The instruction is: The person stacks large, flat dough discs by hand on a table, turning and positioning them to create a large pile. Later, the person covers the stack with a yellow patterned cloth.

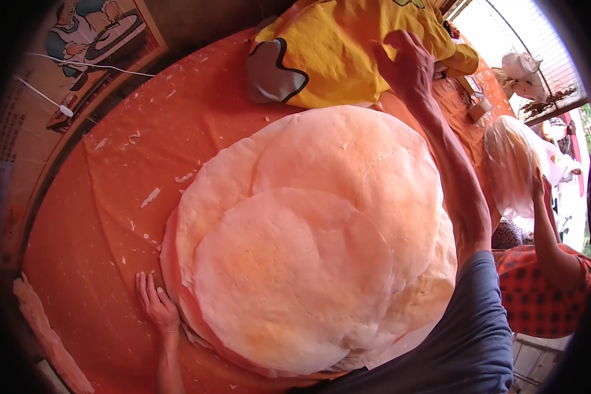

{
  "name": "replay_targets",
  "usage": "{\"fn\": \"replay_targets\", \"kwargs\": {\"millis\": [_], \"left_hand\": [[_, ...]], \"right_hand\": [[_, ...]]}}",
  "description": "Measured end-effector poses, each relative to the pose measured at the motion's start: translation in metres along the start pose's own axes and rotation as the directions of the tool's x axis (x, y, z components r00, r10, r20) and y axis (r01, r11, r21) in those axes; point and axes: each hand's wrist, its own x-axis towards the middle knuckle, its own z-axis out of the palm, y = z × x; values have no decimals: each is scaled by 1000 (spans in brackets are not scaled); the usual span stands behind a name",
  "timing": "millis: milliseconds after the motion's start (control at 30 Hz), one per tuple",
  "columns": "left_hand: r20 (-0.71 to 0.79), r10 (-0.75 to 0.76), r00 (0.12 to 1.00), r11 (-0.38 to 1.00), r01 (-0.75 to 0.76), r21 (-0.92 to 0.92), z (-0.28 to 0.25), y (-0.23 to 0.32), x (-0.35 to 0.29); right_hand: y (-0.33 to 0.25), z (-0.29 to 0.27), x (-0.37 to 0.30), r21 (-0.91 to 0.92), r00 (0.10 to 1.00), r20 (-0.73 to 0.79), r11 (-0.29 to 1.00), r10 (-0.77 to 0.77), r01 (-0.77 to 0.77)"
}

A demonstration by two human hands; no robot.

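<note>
A large pile of thin, round, pale flatbreads [289, 249] lies in the middle of an orange-covered round table. The sheets overlap, and a smaller round one is on top. My left hand [157, 305] rests on the orange cover, at the pile's lower left edge, with its fingers stretched out and nothing in them. At the far side, my right arm reaches past the pile. My right hand [408, 65] is over a bunched yellow cloth [335, 49] with a grey patch. Its thumb and fingers are apart; whether it touches the cloth I cannot tell.
White scraps [150, 197] are scattered over the orange table cover [105, 217]. At the right, a person in a red-and-black checked garment [538, 289] holds a clear plastic bag [511, 164]. A white cable [64, 108] hangs by a picture board at upper left.
</note>
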Motion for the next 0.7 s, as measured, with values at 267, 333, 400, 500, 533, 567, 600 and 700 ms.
{"fn": "replay_targets", "kwargs": {"millis": [267, 333, 400, 500, 533, 567, 600, 700], "left_hand": [[-26, 52, 998, 998, -53, -41, 18, 10, 16], [-25, 55, 998, 997, -56, -51, 19, 13, 20], [-21, 56, 998, 996, -58, -68, 23, 13, 20], [-37, 61, 997, 995, -64, -80, 28, 7, 18], [-39, 69, 997, 993, -72, -90, 30, 8, 20], [-41, 78, 996, 991, -82, -104, 33, 12, 22], [-19, 41, 999, 999, -41, -24, 12, -2, 4], [-56, 90, 994, 988, -96, -123, 32, 18, 23]], "right_hand": [[-22, 53, 53, -345, 746, 528, 905, 407, -249], [-1, 71, 51, -320, 757, 500, 902, 420, -289], [22, 71, 57, -171, 850, 416, 946, 322, -275], [17, 17, 82, 114, 936, 265, 956, 231, -269], [17, -17, 87, 225, 943, 212, 926, 258, -304], [17, -54, 89, 331, 944, 160, 885, 289, -327], [1, -41, 67, 449, 938, 115, 825, 328, -344], [-24, -177, 37, 553, 880, -129, 770, 458, -319]]}}
